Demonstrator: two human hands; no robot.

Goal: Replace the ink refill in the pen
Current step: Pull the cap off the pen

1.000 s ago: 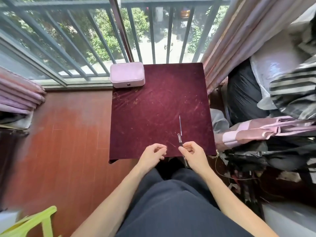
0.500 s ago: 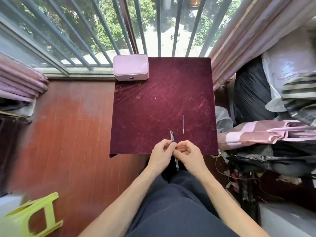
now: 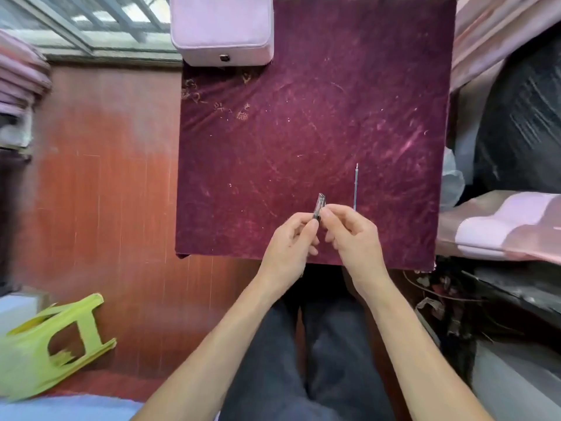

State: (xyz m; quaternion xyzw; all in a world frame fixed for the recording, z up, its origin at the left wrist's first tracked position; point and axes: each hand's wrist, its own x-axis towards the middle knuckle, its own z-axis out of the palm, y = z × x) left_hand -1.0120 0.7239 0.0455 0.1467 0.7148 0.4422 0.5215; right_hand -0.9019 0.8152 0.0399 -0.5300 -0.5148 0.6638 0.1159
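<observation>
A small clear pen (image 3: 319, 206) with a dark band pokes up from between my two hands, over the near edge of the maroon velvet table (image 3: 303, 132). My left hand (image 3: 288, 247) grips its lower part, which the fingers hide. My right hand (image 3: 353, 232) pinches the pen near the dark band with thumb and forefinger. A thin ink refill (image 3: 355, 186) lies on the velvet just right of the pen, pointing away from me, its near end beside my right fingers.
A pale pink case (image 3: 221, 28) sits at the table's far left corner. Red wooden floor lies to the left, with a tipped green plastic stool (image 3: 51, 347). Folded pink cloth (image 3: 501, 226) and dark bags crowd the right side.
My left hand has come over to join the right on the pen, which was held by the right hand alone. The camera has tilted down and closer. The refill has stayed put.
</observation>
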